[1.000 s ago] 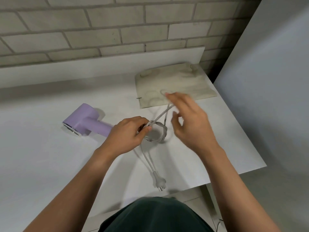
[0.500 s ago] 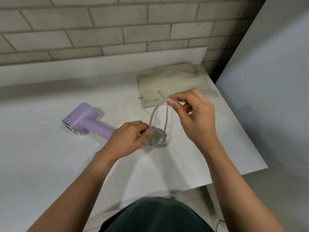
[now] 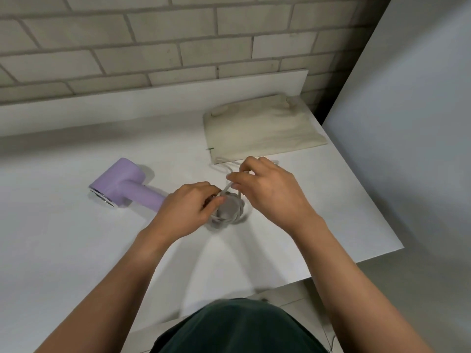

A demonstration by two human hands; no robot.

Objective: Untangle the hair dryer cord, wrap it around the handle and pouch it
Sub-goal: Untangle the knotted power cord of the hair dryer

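A lilac hair dryer (image 3: 122, 186) lies on its side on the white table (image 3: 63, 250), handle pointing right toward my hands. Its grey cord (image 3: 230, 212) sits in a tangled coil between my hands. My left hand (image 3: 190, 208) grips the coil's left side and hides the end of the handle. My right hand (image 3: 267, 189) pinches a strand of the cord just above the coil. A beige drawstring pouch (image 3: 260, 129) lies flat behind my right hand, its string trailing toward the coil. The plug is hidden.
A brick wall and a white upstand run along the back of the table. A grey panel (image 3: 407, 123) stands at the right, past the table's right edge. The table's front edge is near my body.
My right hand has come down and left with the pinched strand, from a raised loop to just above the coil. The plug and loose tail seen earlier are gone from view. My left hand stays put.
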